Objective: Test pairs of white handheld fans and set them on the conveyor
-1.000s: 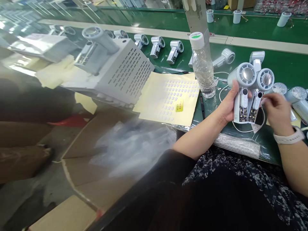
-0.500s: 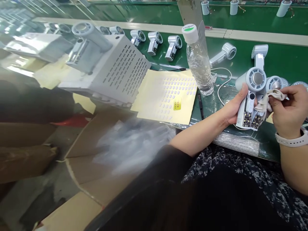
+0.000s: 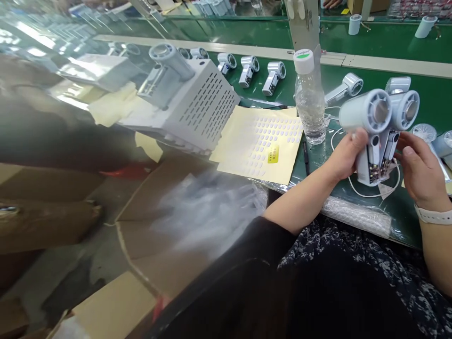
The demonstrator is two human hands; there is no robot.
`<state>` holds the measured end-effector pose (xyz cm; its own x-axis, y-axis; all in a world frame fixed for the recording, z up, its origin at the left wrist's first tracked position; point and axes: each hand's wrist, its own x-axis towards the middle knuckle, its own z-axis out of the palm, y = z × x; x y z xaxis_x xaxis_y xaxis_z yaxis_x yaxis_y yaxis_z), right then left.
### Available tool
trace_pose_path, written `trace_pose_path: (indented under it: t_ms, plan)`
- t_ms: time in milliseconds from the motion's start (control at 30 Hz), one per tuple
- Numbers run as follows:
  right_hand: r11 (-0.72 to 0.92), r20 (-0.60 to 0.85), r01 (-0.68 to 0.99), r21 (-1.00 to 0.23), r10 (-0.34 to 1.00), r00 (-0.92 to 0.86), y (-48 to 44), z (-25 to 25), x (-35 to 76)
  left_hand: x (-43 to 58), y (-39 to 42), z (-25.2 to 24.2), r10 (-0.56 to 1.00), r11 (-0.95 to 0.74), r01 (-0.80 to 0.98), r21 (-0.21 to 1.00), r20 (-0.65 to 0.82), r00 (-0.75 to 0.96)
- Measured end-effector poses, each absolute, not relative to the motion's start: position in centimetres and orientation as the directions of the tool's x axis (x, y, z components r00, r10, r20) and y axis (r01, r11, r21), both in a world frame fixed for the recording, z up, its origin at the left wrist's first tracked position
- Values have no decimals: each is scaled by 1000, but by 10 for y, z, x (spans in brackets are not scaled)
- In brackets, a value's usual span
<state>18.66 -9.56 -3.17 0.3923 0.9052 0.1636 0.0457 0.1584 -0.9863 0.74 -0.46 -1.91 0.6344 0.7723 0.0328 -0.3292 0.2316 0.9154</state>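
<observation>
Two pale blue handheld fans are held up side by side over the green bench, with circuit boards bare at the lower ends of their handles. My left hand [image 3: 348,153] is closed around the handle of the left fan [image 3: 365,113], thumb on its side. The right fan [image 3: 406,109] leans against it. My right hand [image 3: 422,165] has its fingers curled against the right fan's handle, their tips hidden behind it. Below the fans, a white cable [image 3: 365,194] lies looped on the bench.
A water bottle [image 3: 310,101] and a black pen [image 3: 306,157] are left of my hands. Beyond lie a yellow sheet with rows of small stickers [image 3: 261,146] and a white slotted box [image 3: 201,101]. Several fans [image 3: 274,77] stand farther back. An open carton [image 3: 141,240] holds clear plastic.
The cloth that my right hand was holding against the fans is out of sight. Both fans are raised and turned, and my right hand has moved against the right fan's handle. The view has shifted.
</observation>
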Motion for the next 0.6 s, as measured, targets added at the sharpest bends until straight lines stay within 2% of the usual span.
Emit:
trace_pose_path:
  t_ms: [100,233,333,600]
  plan:
    - [173,148,-26,-985,905,398,-99,-29,182,10,-2,-27,793,164,-361,918,95,602]
    - [130,132,38,-991,865,484,-105,-20,185,12,-4,-19,795,344,-433,834,-13,606]
    - [93,96,27,-995,890,446,-109,-14,187,6,-1,-11,749,457,-440,773,-69,659]
    - [57,-26,-195,-979,917,397,-112,-4,185,-28,22,-11,589,547,-365,754,-36,807]
